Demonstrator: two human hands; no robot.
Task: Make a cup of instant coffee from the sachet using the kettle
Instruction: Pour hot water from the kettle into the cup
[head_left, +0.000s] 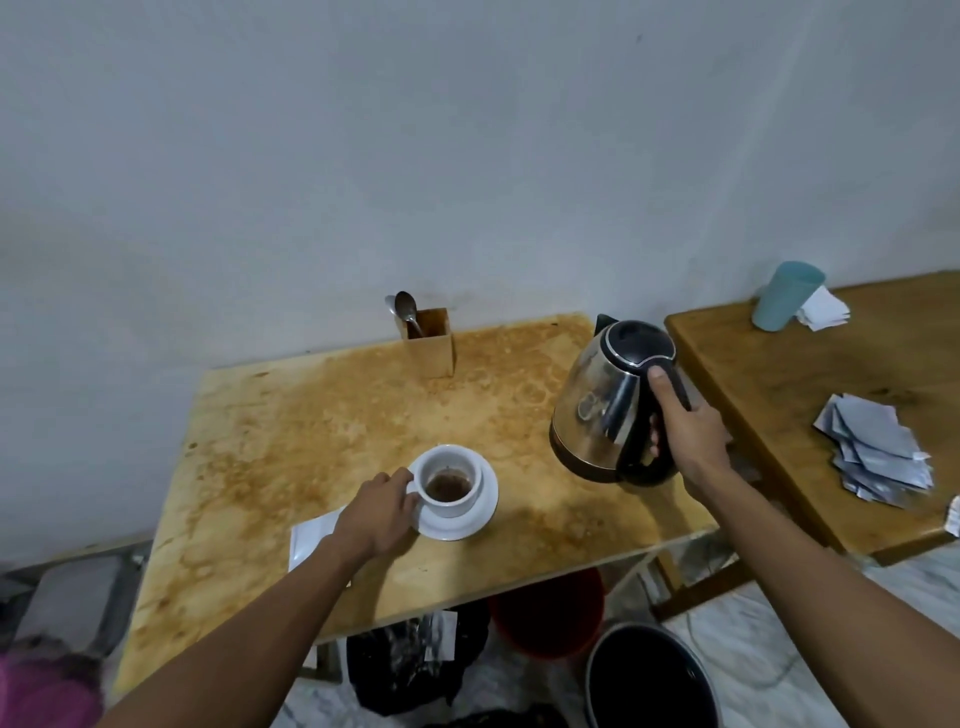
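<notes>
A white cup (451, 480) with brown coffee powder in its bottom stands on a white saucer (480, 512) near the middle of the stained wooden table (311, 415). My left hand (376, 512) grips the cup's handle side. My right hand (688, 434) is closed around the black handle of a steel kettle (597, 405), thumb on top; the kettle leans slightly toward the cup, lifted just off the table to the cup's right. An empty white sachet (311, 532) lies under my left wrist.
A wooden holder (431, 343) with two spoons (408, 309) stands at the wall. A second table (779, 374) on the right carries a teal cup (784, 296), paper scraps and a pile of silver sachets (875, 449). Buckets (649, 675) and a black bag sit on the floor.
</notes>
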